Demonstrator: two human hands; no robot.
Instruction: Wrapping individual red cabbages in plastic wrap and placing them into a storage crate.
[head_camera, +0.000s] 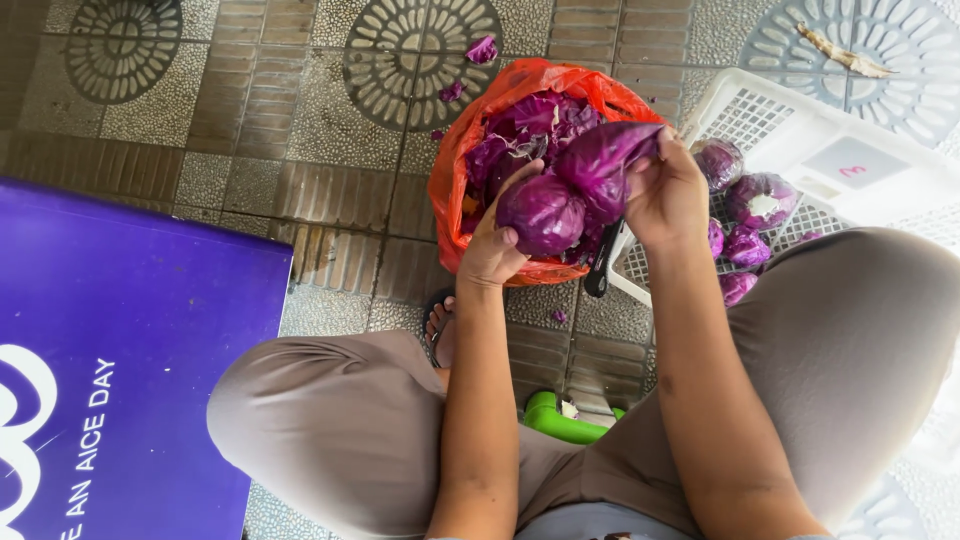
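Open tiled floor (300, 150) lies far and to the left, only a few purple scraps on it. The orange bag (470, 150) of leaves blocks the middle, with the white crate (800, 130) close on its right. A purple box (130, 330) walls off the near left; the knees hem the near ground.

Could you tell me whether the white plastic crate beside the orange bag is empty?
No, the white plastic crate holds several purple cabbage heads, lying just behind the right hand.
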